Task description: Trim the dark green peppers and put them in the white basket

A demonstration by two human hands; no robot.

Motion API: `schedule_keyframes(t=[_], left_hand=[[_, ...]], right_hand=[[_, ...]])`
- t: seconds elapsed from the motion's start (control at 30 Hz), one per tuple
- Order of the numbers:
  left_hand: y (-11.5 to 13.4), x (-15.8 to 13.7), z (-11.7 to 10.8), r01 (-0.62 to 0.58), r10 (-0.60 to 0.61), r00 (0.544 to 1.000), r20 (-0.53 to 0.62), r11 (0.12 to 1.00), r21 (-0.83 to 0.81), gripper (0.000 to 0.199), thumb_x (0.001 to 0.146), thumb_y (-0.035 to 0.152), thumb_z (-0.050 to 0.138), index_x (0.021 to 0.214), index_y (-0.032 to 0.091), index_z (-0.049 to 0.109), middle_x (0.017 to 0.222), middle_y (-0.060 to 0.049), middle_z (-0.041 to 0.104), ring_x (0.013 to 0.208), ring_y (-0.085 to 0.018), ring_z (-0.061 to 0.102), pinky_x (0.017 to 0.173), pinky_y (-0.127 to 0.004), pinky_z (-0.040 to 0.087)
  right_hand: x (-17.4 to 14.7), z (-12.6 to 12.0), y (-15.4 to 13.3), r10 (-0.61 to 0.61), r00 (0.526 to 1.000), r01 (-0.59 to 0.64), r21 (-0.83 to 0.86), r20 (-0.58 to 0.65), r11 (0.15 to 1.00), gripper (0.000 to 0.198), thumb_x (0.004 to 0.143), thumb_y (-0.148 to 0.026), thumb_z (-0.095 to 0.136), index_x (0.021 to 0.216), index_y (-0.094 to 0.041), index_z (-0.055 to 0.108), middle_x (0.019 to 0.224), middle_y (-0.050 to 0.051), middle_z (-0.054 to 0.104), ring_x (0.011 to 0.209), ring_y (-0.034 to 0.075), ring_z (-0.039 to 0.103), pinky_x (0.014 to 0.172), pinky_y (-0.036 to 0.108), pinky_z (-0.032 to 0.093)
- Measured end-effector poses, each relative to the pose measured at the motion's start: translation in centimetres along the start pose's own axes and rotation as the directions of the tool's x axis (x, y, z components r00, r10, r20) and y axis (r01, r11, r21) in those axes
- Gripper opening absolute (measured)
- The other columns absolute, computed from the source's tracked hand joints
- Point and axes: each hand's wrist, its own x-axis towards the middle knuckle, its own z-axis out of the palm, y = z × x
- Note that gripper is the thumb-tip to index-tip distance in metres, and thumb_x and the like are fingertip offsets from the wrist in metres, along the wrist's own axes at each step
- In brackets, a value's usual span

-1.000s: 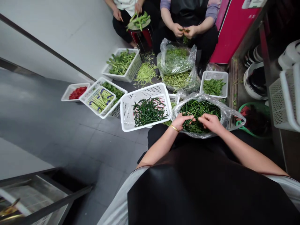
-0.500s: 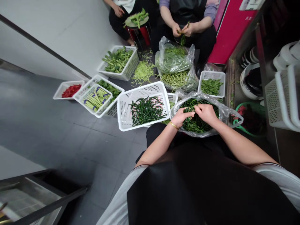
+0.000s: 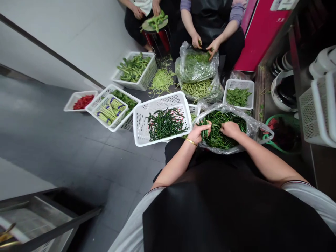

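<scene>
A clear plastic bag (image 3: 256, 126) full of long green chili peppers (image 3: 219, 134) lies open in front of my lap. My left hand (image 3: 198, 133), with a gold bracelet at the wrist, is closed around a small bunch of green chili peppers over the bag's left side. My right hand (image 3: 231, 130) is at the peppers in the bag, fingers curled and pinched; what they hold, if anything, is hidden. Left of the bag, a white perforated basket (image 3: 140, 122) holds a loose pile of dark green chili peppers (image 3: 166, 124).
Other baskets stand around: red peppers (image 3: 83, 102), bundled green stalks (image 3: 111, 111), leafy stems (image 3: 133, 68) and leafy greens (image 3: 237, 97). Trimmings (image 3: 162, 81) lie on the floor. Across from me, a co-worker's hands (image 3: 214, 47) are above a bag of greens (image 3: 198, 70). A metal shelf (image 3: 301, 105) stands right.
My hands have moved apart: the left, with its peppers, went left and the right stayed over the bag. The co-worker's hands opposite separated and lowered toward the bag of greens.
</scene>
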Motion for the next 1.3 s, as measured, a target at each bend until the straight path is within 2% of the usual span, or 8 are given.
schedule_keyframes(t=[0.1,0.33,0.53,0.67,0.77,0.9,1.1,1.3], left_hand=[[-0.6,0.3,0.6,-0.082,0.075,0.994,0.079,0.991,0.103,0.038,0.052,0.025,0.084,0.082,0.013,0.064,0.064,0.002,0.06,0.056,-0.007,0.052,0.058,-0.022,0.041],[-1.8,1.5,2.1,-0.138,0.119,0.99,0.077,0.941,0.308,0.036,0.05,0.026,0.085,0.07,0.014,0.059,0.063,0.004,0.059,0.057,-0.007,0.05,0.062,-0.024,0.04],[-0.3,0.9,1.8,-0.067,0.022,0.991,0.133,0.937,0.344,0.031,0.052,0.024,0.083,0.072,0.013,0.063,0.064,-0.001,0.065,0.057,-0.01,0.054,0.059,-0.024,0.041],[-0.1,0.5,1.8,0.011,-0.025,0.998,0.062,0.976,0.217,0.03,0.054,0.027,0.083,0.072,0.011,0.066,0.064,-0.003,0.065,0.054,-0.008,0.052,0.057,-0.024,0.041],[0.2,0.1,1.0,-0.014,0.018,1.0,-0.025,0.989,0.148,0.03,0.052,0.025,0.084,0.071,0.012,0.065,0.063,-0.001,0.064,0.053,-0.007,0.051,0.055,-0.022,0.04],[1.1,-0.3,-0.3,-0.074,0.089,0.988,-0.126,0.99,0.122,0.026,0.053,0.022,0.082,0.069,0.013,0.063,0.066,-0.001,0.066,0.053,-0.007,0.052,0.053,-0.021,0.039],[1.2,0.1,-0.8,-0.054,0.066,0.989,-0.131,0.995,0.087,0.022,0.054,0.02,0.076,0.069,0.013,0.062,0.066,-0.003,0.068,0.054,-0.008,0.053,0.051,-0.021,0.039],[1.1,0.3,-1.0,0.001,0.002,0.994,-0.113,1.0,0.028,0.019,0.057,0.022,0.072,0.067,0.014,0.058,0.062,-0.001,0.065,0.051,-0.008,0.052,0.05,-0.021,0.039]], right_hand=[[-0.5,-1.9,1.1,0.03,0.999,-0.015,0.384,-0.033,0.923,0.016,0.082,-0.031,0.057,0.076,-0.018,0.064,0.072,0.008,0.072,0.073,0.02,0.069,0.068,0.027,0.052],[-2.3,-3.2,0.1,-0.135,0.99,0.017,0.949,0.027,0.315,0.035,0.071,-0.046,0.073,0.072,-0.02,0.05,0.059,0.002,0.065,0.047,0.014,0.06,0.047,0.027,0.052],[-2.9,-4.3,-1.1,-0.219,0.942,0.332,0.597,-0.256,0.731,0.033,0.087,-0.046,0.055,0.071,-0.017,0.057,0.066,0.006,0.065,0.06,0.017,0.061,0.057,0.027,0.045],[-2.5,-3.1,-2.1,-0.148,0.888,0.196,0.066,-0.436,0.978,0.033,0.095,-0.036,0.042,0.098,-0.014,0.066,0.099,0.014,0.066,0.08,0.021,0.062,0.062,0.028,0.039],[-1.9,-0.3,-2.4,-0.301,0.923,0.281,-0.115,-0.242,0.953,0.035,0.097,-0.032,0.04,0.122,-0.022,0.062,0.116,0.012,0.061,0.084,0.019,0.061,0.061,0.026,0.037],[-1.6,2.3,-0.3,-0.55,0.835,0.538,-0.229,0.011,0.811,0.034,0.096,-0.026,0.041,0.118,-0.028,0.067,0.127,0.01,0.054,0.096,0.02,0.057,0.07,0.028,0.039],[-2.6,-1.4,4.3,-0.425,0.904,0.404,-0.396,0.037,0.825,0.031,0.093,-0.026,0.044,0.099,-0.018,0.073,0.109,0.016,0.061,0.095,0.026,0.058,0.071,0.032,0.039],[-1.8,-0.7,-1.8,-0.254,0.967,0.239,-0.268,-0.023,0.933,0.035,0.093,-0.036,0.046,0.109,-0.015,0.069,0.11,0.018,0.065,0.089,0.026,0.065,0.068,0.031,0.045]])
